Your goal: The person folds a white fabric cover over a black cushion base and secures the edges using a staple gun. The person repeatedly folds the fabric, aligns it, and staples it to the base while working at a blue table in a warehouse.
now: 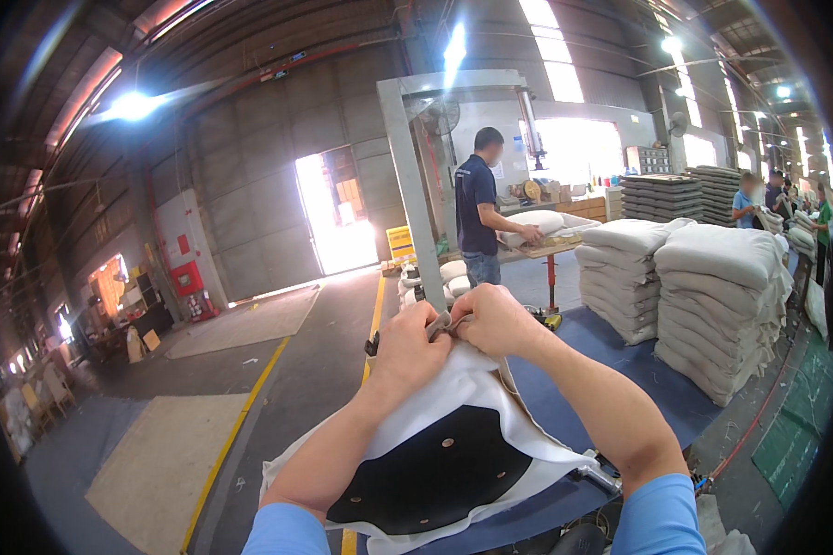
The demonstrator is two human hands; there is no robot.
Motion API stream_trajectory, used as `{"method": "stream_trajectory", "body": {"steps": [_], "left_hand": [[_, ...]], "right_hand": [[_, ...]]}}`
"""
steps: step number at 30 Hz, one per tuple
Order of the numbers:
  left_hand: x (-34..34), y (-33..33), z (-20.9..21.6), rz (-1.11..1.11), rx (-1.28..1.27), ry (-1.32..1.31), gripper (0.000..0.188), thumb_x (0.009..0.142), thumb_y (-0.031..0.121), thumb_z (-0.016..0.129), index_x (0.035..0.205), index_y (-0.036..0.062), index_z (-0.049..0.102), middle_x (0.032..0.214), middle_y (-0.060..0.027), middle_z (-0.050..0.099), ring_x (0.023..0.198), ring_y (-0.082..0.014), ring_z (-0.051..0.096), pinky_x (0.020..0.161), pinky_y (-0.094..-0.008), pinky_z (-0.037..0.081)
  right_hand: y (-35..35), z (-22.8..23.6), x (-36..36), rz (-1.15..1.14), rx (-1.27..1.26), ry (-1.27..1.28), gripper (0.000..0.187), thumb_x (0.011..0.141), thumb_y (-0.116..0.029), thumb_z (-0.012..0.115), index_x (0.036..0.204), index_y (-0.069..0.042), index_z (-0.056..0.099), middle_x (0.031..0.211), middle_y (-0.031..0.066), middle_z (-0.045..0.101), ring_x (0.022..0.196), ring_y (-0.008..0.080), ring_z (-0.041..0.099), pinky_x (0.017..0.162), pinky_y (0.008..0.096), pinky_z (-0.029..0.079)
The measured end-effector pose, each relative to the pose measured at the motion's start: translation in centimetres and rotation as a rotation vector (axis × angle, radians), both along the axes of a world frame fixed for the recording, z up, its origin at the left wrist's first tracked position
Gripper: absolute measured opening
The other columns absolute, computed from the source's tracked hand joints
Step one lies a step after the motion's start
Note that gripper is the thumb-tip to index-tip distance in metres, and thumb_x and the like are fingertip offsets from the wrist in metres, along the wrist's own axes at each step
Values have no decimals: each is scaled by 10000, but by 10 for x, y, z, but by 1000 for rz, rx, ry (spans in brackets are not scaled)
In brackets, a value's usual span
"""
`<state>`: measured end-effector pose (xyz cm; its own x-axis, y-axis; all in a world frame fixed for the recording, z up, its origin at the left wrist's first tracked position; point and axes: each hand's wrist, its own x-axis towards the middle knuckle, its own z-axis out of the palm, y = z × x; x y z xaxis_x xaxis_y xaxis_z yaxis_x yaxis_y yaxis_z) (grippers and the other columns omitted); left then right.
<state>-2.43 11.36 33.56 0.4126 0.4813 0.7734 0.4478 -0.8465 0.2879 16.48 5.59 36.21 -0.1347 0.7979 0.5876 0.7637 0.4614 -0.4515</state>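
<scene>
A beige mat (169,467) lies at lower left, a red box (186,280) shows at mid-left, and a co-worker (475,196) in a dark shirt stands at upper centre.

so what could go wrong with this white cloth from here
The fabric edge, pinched by the left hand and right hand, might slip loose. The white cloth could also snag on the silvery metal part beside its right corner.

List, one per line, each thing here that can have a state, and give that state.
Left hand: closed, pinching cloth
Right hand: closed, pinching cloth
Cloth: gathered between both hands
Black panel: exposed
Cushions: stacked
Doorway: open
Lamp: lit
Fan: running or not, cannot tell
</scene>
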Motion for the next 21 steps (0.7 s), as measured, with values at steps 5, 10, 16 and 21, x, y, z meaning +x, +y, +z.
{"method": "stream_trajectory", "body": {"steps": [5,10,16,21], "left_hand": [[-10,11,10,-312,-513,-74,67,972,68,755,976,3,768,862,-11,746,790,-66,636,718,-266,513],[-7,8,6,-275,-534,-89,48,984,45,752,981,6,781,874,-2,747,802,-58,636,725,-252,513],[5,-2,5,-284,-405,-65,54,947,15,776,999,1,777,958,-30,750,864,-89,672,757,-267,539],[12,-9,-6,-365,-257,-59,120,917,-16,784,1033,-4,759,1023,-67,736,936,-128,709,851,-303,593]], "right_hand": [[-7,-5,8,3,-57,114,214,851,-112,728,1014,1,808,880,207,780,858,337,760,851,425,580],[-18,-9,6,28,-77,177,218,846,-144,743,980,23,785,842,191,769,826,302,753,815,408,577],[-16,-33,6,-98,124,181,232,865,-176,743,975,24,781,845,205,758,813,285,750,794,409,578],[-28,-67,8,-89,217,491,183,904,-122,732,1021,5,794,851,180,765,801,246,741,765,380,564]]}}
